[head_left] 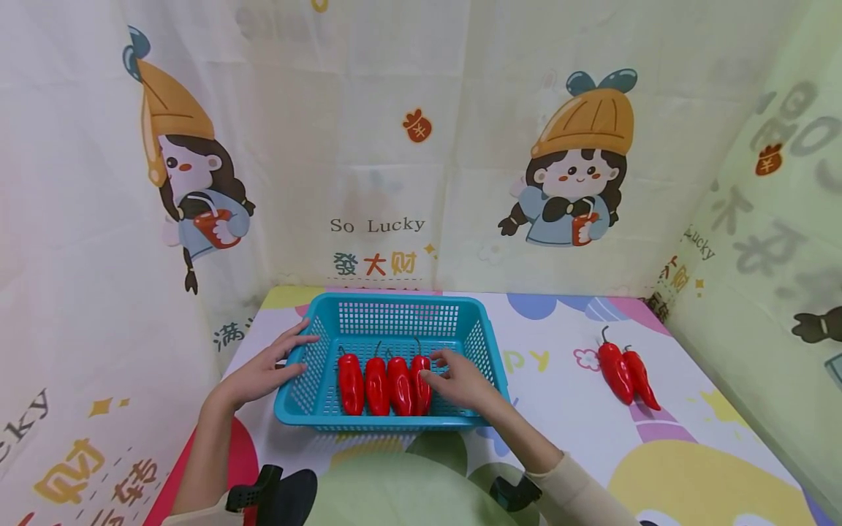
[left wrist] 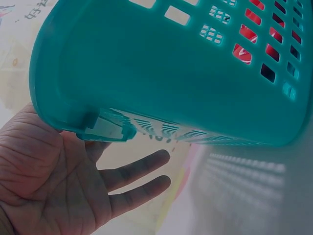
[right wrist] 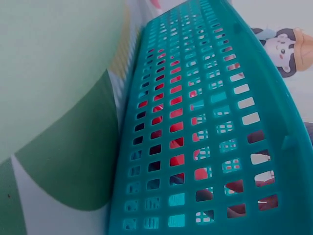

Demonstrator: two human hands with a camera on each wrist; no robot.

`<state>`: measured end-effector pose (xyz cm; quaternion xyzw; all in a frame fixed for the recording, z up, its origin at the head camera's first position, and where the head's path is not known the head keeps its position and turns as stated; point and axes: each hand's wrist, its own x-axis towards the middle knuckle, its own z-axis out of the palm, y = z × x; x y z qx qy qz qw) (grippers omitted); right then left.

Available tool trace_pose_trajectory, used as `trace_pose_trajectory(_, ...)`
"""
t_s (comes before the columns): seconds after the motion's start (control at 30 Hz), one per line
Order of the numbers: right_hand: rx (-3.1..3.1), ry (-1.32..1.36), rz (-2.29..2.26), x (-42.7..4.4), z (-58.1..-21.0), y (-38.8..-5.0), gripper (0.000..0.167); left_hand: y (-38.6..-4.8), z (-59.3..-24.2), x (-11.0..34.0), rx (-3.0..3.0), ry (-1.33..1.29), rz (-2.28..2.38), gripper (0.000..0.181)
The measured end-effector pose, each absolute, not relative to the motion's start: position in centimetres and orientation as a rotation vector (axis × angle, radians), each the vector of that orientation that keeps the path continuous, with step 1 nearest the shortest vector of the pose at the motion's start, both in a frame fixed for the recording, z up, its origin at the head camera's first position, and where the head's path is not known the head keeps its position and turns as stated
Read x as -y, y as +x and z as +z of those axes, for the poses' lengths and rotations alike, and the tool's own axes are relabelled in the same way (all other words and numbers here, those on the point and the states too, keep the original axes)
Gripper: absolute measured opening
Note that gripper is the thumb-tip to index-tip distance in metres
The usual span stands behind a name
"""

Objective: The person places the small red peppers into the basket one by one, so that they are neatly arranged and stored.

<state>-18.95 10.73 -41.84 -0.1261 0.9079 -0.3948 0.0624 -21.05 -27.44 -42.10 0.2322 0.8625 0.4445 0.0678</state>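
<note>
In the head view several red peppers (head_left: 378, 387) lie side by side in a blue-green basket (head_left: 395, 421), stems toward the back. My left hand (head_left: 268, 369) rests on the basket's left rim, fingers spread; the left wrist view shows this hand (left wrist: 58, 181) with extended fingers beside the basket wall (left wrist: 137, 63). My right hand (head_left: 463, 381) reaches inside over the right side, thumb and fingers at the rightmost pepper (head_left: 421, 386); whether it grips the pepper is unclear. Through the holes of the basket (right wrist: 220, 98) in the right wrist view, only bits of this hand show.
Two more red peppers (head_left: 616, 372) lie on the patterned table (head_left: 559, 416) to the right of the basket. Printed cloth (head_left: 487, 146) hangs behind the table and along both sides.
</note>
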Motion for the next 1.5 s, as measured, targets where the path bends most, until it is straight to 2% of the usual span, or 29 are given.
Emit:
trace_pose_trajectory(0.37,-2.859,-0.391,-1.297,-11.2,-40.9,-18.7,0.046,-21.0,-41.9,27.4,-2.606,0.702,1.336,0.066)
trace_pose_trajectory(0.8,-2.931,-0.45,-1.461,-12.2,-39.8,-18.6,0.05,-21.0,-41.9,27.4,-2.601,0.696,1.338,0.066)
trace_pose_trajectory(1.5,-3.054,-0.298,-1.523,-13.6,-38.6,-18.3,0.052,-21.1,-42.2,27.4,-2.6,0.686,1.338,0.066)
